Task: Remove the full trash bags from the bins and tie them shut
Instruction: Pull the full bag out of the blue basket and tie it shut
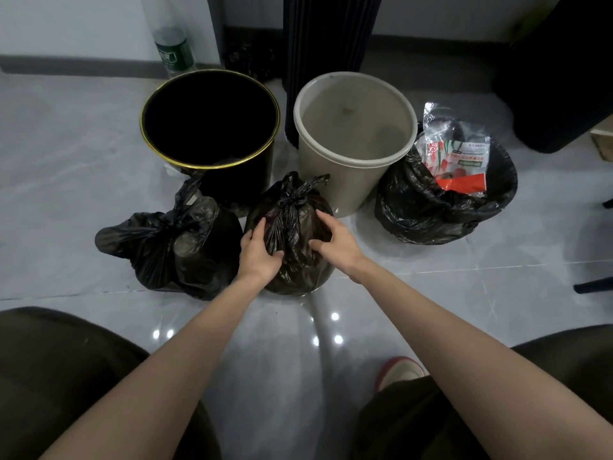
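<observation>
A knotted black trash bag (293, 224) stands on the floor in front of two bins. My left hand (258, 252) lies on its left side and my right hand (335, 237) on its right side, fingers spread over the plastic. A second tied black bag (172, 247) sits just left of it. At the right, a third black bag (441, 207) stands open with plastic wrappers (454, 154) sticking out. Behind are a black bin with a gold rim (212, 167) and a beige bin (331, 180), both without a liner.
A green-labelled plastic bottle (174, 51) stands by the wall behind the black bin. A dark ribbed column (326, 31) rises behind the bins and a dark object (560, 71) fills the back right. My knees and one slipper (398, 371) are at the bottom on glossy grey tiles.
</observation>
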`<state>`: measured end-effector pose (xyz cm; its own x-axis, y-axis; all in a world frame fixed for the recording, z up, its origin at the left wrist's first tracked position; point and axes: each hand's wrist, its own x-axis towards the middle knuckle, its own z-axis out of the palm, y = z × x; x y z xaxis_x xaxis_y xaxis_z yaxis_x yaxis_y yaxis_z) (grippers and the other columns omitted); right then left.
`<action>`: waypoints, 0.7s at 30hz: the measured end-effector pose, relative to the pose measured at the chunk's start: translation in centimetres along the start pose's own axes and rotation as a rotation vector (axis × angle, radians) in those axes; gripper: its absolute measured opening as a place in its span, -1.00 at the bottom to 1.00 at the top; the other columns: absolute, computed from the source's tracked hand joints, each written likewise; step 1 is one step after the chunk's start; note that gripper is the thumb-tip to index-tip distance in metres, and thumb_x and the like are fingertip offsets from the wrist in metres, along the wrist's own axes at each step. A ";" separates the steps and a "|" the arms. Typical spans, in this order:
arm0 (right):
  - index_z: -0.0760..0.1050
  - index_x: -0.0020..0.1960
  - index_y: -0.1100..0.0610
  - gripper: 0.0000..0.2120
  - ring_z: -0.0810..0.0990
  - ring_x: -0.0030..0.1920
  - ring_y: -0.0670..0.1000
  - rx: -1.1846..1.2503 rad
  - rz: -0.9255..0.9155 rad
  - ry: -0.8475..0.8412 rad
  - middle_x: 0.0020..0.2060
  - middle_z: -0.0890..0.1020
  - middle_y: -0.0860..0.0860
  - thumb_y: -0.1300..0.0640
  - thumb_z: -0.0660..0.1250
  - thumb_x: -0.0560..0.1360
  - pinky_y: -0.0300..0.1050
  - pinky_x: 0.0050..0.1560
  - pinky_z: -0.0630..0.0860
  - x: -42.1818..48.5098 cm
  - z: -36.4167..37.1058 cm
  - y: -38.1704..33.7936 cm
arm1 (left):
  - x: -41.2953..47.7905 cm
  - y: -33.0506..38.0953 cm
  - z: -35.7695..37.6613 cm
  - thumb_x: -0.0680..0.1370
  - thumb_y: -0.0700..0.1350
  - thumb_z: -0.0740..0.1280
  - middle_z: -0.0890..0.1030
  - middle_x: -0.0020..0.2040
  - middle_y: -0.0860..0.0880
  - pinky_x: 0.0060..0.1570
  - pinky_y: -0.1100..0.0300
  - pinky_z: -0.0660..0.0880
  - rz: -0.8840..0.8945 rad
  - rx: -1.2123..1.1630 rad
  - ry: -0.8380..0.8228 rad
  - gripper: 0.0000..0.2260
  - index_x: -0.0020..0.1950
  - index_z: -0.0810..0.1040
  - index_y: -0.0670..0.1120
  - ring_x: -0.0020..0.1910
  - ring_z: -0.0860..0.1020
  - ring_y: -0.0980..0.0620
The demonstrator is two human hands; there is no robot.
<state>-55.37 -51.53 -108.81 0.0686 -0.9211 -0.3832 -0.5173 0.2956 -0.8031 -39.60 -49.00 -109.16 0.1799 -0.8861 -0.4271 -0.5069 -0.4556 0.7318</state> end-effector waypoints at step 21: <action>0.07 0.53 0.09 -0.36 0.34 0.39 0.18 -0.558 0.156 0.346 0.50 0.16 0.07 0.23 0.25 0.53 0.10 0.30 0.38 -0.3 -17.5 3.6 | -1.2 11.0 1.7 0.58 -0.13 0.25 0.47 0.31 -0.03 0.23 0.14 0.41 0.445 0.107 -0.128 -0.54 0.46 0.27 0.05 0.16 0.51 -0.02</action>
<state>-72.22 -54.62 -103.57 -0.2716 -0.9337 -0.2332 -0.8687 0.3421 -0.3582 -46.84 -52.84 -101.49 -0.1761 -0.9727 -0.1515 -0.5966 -0.0169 0.8023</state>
